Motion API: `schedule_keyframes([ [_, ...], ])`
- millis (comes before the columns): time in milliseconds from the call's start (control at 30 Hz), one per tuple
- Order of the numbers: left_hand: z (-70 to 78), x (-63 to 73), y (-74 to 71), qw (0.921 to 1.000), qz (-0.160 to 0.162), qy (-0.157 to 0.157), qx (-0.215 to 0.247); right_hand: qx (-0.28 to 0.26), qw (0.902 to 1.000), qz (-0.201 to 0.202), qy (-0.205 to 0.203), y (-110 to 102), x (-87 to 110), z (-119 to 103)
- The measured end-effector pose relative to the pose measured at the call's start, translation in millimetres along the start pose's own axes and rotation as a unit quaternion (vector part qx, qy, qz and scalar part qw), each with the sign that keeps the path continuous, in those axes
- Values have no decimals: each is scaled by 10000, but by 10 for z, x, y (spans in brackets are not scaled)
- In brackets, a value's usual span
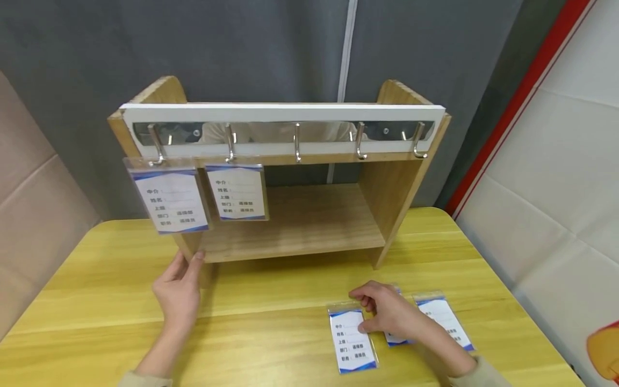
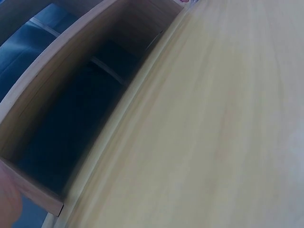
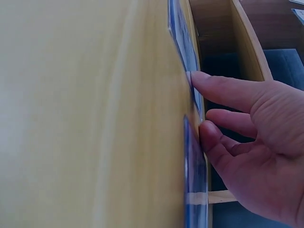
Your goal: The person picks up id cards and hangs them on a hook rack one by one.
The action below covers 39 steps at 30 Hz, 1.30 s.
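Observation:
A wooden shelf rack (image 1: pixel 295 223) stands on the table, with a white hook strip (image 1: pixel 290 112) across its front. My left hand (image 1: pixel 179 293) grips the lower front of its left side panel, thumb on the near face. My right hand (image 1: pixel 389 309) is low over the badges at the front right. Its thumb touches the right edge of a clear-sleeved name badge (image 1: pixel 353 341), and the loosely bent fingers hover by that badge's top corner. Partly hidden beneath this hand lies a second badge (image 1: pixel 394 338). In the right wrist view, thumb and fingertips (image 3: pixel 209 130) stand apart.
Two badges hang from the leftmost hooks: one badge (image 1: pixel 171 199) at the far left, another badge (image 1: pixel 237 193) beside it. A further badge (image 1: pixel 447 322) lies right of my right hand. Grey cloth (image 1: pixel 266 48) rises behind the rack; a white padded wall (image 1: pixel 546 188) borders the right.

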<state>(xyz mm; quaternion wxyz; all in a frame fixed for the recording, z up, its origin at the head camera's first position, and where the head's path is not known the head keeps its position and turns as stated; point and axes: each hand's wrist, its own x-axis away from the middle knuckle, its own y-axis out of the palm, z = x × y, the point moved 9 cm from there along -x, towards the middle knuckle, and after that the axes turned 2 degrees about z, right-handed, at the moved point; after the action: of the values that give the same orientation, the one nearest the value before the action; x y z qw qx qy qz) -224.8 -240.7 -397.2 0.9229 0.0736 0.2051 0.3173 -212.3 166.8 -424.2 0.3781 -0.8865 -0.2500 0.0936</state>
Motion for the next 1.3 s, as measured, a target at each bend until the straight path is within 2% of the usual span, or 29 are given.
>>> schedule_keyframes([
  [667, 1, -13, -4, 10000, -12, -10, -69, 134, 9983, -169, 536, 45, -41, 56],
  [1300, 5, -8, -17, 9999, -24, 26, -130, 40, 9997, 37, 220, 3, 10, 31],
])
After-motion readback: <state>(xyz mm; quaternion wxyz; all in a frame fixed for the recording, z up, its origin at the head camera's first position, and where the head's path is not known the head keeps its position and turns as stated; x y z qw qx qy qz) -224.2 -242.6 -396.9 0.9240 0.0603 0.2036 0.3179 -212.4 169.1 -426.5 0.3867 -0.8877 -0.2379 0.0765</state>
